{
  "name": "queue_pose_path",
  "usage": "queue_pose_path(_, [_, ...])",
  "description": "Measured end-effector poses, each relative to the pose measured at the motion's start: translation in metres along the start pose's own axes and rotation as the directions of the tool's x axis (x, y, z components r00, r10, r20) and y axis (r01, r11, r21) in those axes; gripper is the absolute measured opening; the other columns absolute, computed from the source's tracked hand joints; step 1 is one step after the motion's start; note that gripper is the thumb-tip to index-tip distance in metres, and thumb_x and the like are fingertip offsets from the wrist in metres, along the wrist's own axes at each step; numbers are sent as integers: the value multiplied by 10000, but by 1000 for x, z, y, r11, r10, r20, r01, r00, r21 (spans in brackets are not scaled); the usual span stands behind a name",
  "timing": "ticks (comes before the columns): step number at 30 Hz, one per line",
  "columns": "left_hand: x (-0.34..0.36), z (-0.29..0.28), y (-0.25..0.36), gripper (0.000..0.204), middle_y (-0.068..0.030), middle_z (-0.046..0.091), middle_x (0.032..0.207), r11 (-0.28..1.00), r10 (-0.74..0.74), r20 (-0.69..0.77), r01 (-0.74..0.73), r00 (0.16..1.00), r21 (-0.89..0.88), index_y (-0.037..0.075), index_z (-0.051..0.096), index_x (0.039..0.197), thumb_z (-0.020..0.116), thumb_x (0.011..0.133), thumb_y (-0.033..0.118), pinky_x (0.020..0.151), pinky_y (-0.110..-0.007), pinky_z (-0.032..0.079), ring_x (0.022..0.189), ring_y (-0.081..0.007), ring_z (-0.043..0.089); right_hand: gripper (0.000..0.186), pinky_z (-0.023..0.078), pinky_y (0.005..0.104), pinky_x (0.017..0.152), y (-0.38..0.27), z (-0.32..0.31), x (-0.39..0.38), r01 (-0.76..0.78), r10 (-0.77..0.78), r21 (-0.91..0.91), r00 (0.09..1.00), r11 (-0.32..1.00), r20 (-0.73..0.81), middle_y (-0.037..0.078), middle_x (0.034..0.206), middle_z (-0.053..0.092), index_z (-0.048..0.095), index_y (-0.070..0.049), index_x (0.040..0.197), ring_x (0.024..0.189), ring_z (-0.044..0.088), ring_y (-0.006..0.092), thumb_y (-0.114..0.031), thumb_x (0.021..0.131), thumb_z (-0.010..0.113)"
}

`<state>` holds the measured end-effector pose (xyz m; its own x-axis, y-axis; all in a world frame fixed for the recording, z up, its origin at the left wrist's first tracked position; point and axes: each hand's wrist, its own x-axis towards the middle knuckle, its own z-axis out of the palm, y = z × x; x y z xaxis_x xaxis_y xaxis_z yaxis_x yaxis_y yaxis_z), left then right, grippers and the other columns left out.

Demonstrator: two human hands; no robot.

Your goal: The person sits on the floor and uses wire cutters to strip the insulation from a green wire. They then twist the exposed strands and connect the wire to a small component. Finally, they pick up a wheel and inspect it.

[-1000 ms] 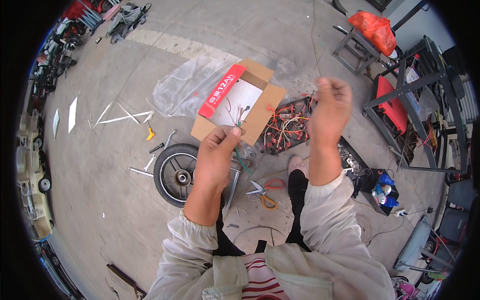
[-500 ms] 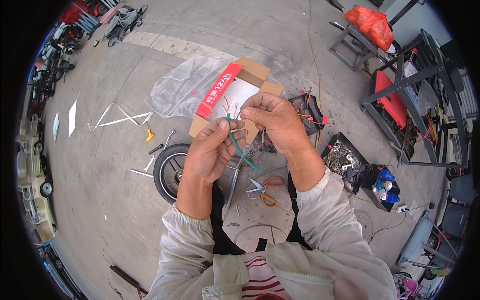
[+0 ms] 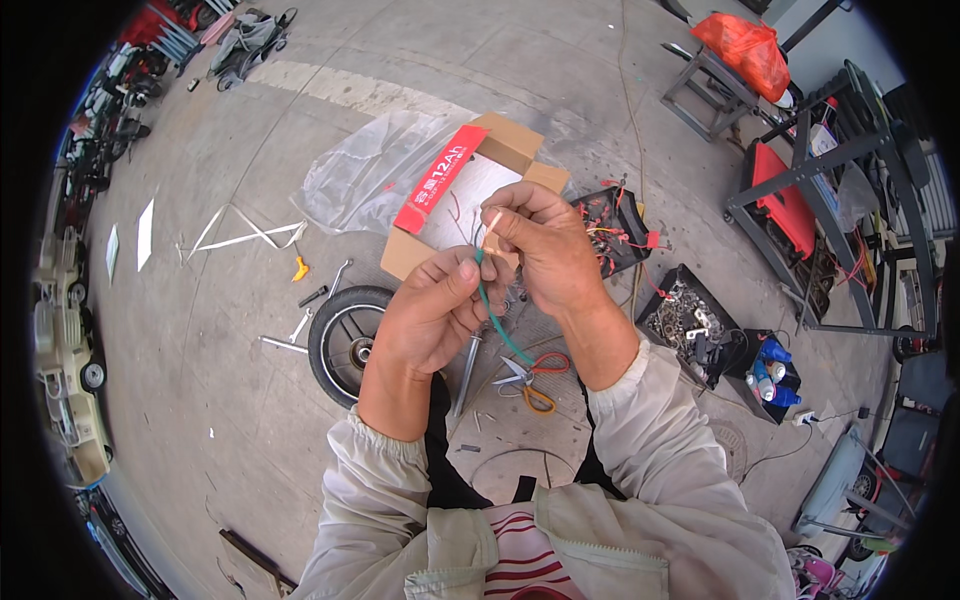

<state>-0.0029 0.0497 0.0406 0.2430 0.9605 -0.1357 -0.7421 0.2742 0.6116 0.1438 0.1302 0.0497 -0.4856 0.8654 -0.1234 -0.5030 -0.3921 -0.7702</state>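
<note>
— Starting big: what lies on the concrete floor?

— Far of the hands sits an open cardboard box with a long red label strip along its left flap, and a clear plastic sheet crumpled just left of it. A small black wheel lies on the near left, and black trays of parts on the right.

— And the wire?

— The green wire has its long axis running from far-left to near-right: its top end points up and away toward the box, its tail droops down toward orange-handled scissors on the floor.

— Where is it against the hands?

— Between them. The left hand is curled shut, pinching the wire near its upper part; the right hand is just above and touching, fingertips closed on the pale tip.
</note>
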Motion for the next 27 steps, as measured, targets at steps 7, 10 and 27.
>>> queue_pose_path(7, [2,6,2,189,-86,656,952,985,160,-228,-141,960,99,10,642,980,622,936,192,739,-289,526,786,-151,609,207,485,243,635,-6,11,-1,142,-212,-355,963,924,-166,53,881,647,636,7,1084,735,587,85,-99,906,641])
queue_pose_path(10, [2,7,4,187,-72,663,923,960,218,-320,-142,922,243,11,652,978,626,934,191,712,-276,506,760,-137,593,223,475,255,682,-7,4,-2,278,-383,-607,923,744,-47,44,946,629,664,-40,1105,798,579,99,-99,890,651])
queue_pose_path(27, [3,15,3,163,-44,658,858,865,284,-345,-84,895,495,3,668,950,633,926,161,670,-248,405,741,-110,544,128,489,308,653,6,14,-11,369,-437,-628,898,685,50,99,923,624,646,-33,927,770,601,239,10,807,661])
